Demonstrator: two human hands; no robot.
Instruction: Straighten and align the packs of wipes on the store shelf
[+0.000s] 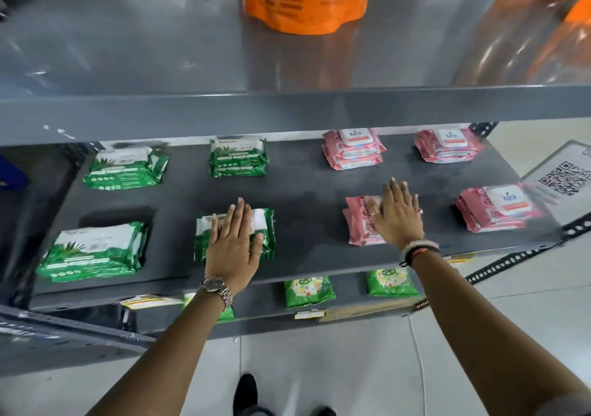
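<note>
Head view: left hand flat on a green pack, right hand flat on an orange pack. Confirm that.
Not quite. In the head view the right hand lies flat on a pink pack, not an orange one. The left hand is flat on a green pack, as stated.

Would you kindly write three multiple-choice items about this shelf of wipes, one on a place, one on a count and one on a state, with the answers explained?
1. Where does the left hand rest?
A. On a green pack in the front row
B. On a pink pack in the back row
C. On the orange pouch above

2. How many stacks of pink packs lie on the middle shelf?
A. Two
B. Four
C. Six

3. How is the right hand posed?
A. Clenched in a fist
B. Flat, fingers spread, on a pink pack
C. Pinching a pack in the air

Answers:
1 A, the palm covers the front green pack.
2 B, two stacks at the back and two at the front.
3 B, the palm lies on the front pink pack.
</note>
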